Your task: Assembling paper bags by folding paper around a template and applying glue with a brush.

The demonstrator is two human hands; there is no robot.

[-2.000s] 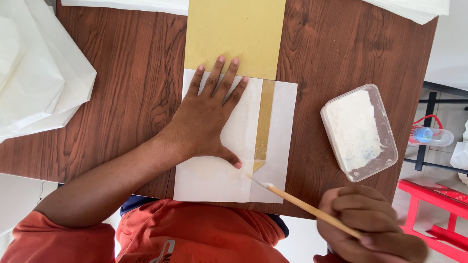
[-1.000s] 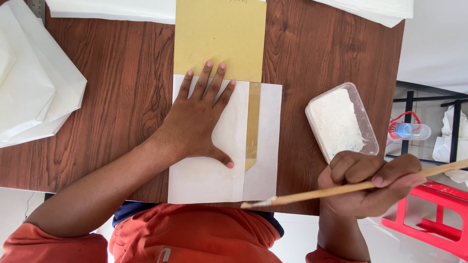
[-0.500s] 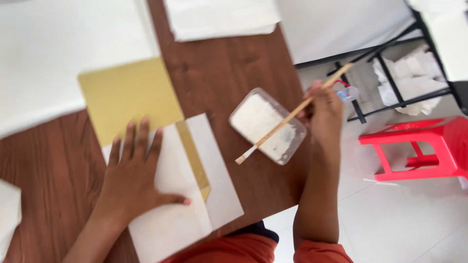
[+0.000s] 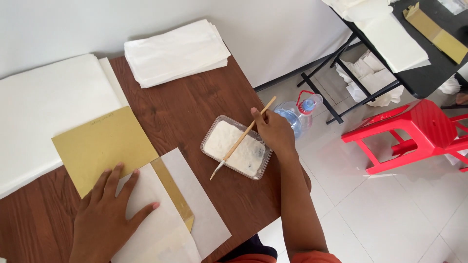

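My left hand (image 4: 108, 214) lies flat, fingers spread, on a white sheet of paper (image 4: 195, 214) that is folded around a yellow-brown card (image 4: 100, 146) on the wooden table (image 4: 185, 112). My right hand (image 4: 274, 130) grips a thin wooden brush (image 4: 242, 139) and holds it slanted over a clear plastic tray of white paste (image 4: 236, 146). The brush tip sits at the tray's near left edge. A yellow-brown strip of the card (image 4: 173, 192) shows along the fold.
A large stack of white sheets (image 4: 48, 107) lies at the table's left, and a smaller folded stack (image 4: 175, 51) at its far edge. On the tiled floor stand a plastic water bottle (image 4: 300, 114), a red stool (image 4: 414, 131) and a black folding table (image 4: 399, 48) with more paper.
The view has swung right and pulled back. My right hand carried the brush from the paper's near edge up to the paste tray. The left hand stayed pressed on the paper.
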